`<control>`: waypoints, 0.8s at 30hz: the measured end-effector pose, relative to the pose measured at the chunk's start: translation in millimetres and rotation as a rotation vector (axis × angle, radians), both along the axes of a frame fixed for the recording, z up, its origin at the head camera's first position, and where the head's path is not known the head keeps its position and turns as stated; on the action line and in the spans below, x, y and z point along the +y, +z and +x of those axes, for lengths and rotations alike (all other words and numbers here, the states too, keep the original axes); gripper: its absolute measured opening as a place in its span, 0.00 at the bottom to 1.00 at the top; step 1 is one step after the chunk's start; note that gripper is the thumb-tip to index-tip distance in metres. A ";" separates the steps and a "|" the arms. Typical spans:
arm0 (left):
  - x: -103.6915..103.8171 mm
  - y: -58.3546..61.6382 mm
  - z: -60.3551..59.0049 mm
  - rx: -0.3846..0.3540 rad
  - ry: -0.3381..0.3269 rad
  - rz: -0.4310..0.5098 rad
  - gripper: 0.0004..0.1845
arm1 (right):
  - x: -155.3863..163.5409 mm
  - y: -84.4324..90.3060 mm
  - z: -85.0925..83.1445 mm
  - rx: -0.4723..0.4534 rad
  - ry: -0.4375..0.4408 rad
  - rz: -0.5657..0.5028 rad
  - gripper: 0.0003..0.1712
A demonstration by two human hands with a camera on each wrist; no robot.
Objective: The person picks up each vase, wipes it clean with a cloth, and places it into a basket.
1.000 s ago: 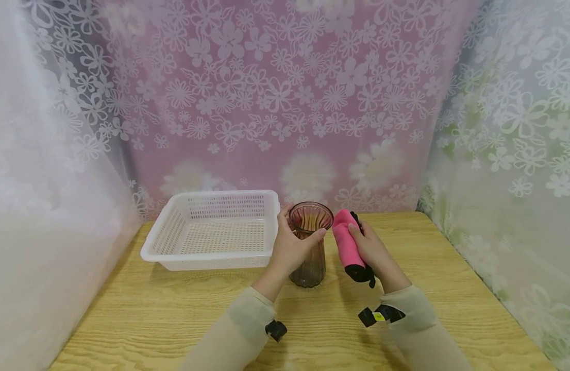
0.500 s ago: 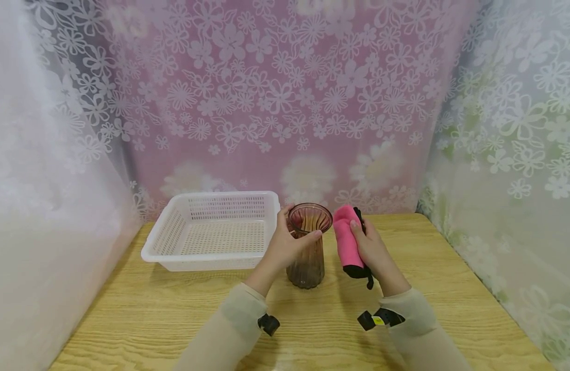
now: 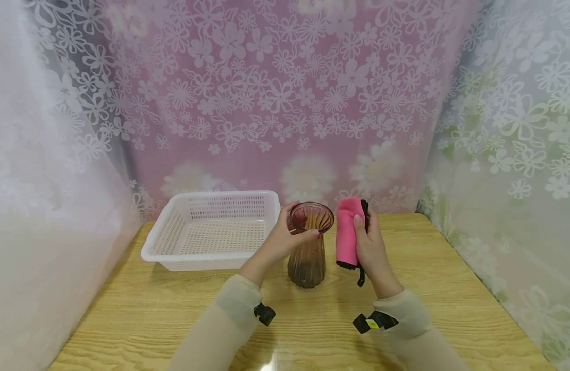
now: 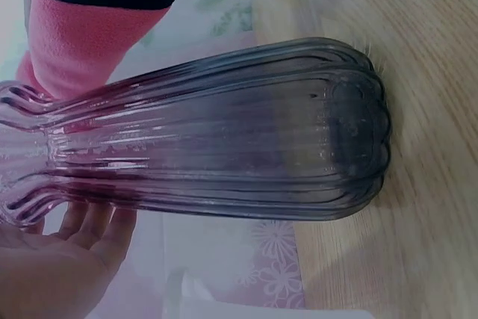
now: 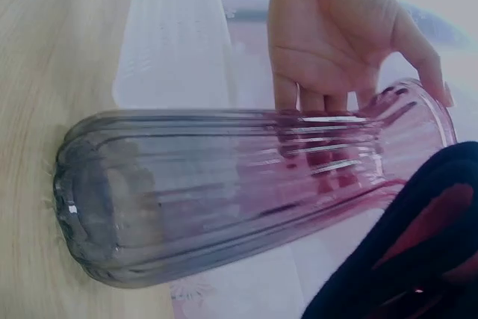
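Note:
A ribbed, purple-tinted glass vase (image 3: 309,247) stands upright on the wooden table (image 3: 173,319). My left hand (image 3: 285,238) grips its neck just under the flared rim; the fingers (image 5: 321,72) curl round the glass. My right hand (image 3: 369,246) holds a rolled pink cloth with black trim (image 3: 349,231) upright, just right of the vase's rim. In the left wrist view the vase (image 4: 224,147) fills the frame with the pink roll (image 4: 82,28) beside it. The right wrist view shows the vase (image 5: 239,184) and the cloth's dark edge (image 5: 418,252).
A white perforated plastic basket (image 3: 173,242) sits left of the vase, near the back of the table. Flowered curtains close in the back and both sides. Bare wood lies in front of and to the right of my hands.
My right hand has raised the pink cloth and turned it from slanted to upright beside the vase's rim. My left hand has kept its hold on the vase's neck.

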State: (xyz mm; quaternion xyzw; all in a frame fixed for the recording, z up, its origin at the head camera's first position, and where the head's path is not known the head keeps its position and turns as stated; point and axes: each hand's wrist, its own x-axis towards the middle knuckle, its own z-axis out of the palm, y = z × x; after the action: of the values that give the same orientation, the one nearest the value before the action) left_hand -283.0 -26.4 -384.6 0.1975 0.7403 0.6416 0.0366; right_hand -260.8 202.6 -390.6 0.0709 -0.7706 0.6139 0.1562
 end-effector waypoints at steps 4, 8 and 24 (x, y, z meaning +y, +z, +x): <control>-3.1 1.0 -4.6 -0.014 -0.043 0.014 0.49 | -6.9 -3.1 -1.6 0.100 -0.027 -0.088 0.31; -5.9 1.9 -5.3 -0.037 -0.071 0.029 0.48 | -15.3 -6.8 -4.9 0.215 -0.051 -0.141 0.28; -6.3 -0.5 -7.4 -0.037 -0.091 0.059 0.48 | -54.9 9.1 7.3 0.385 -0.053 -0.168 0.27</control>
State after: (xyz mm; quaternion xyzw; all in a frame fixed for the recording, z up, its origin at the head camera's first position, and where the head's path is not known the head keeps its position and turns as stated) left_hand -290.5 -32.8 -385.0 0.2199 0.7106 0.6643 0.0734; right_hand -253.6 147.7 -381.4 0.1533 -0.6742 0.6468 0.3220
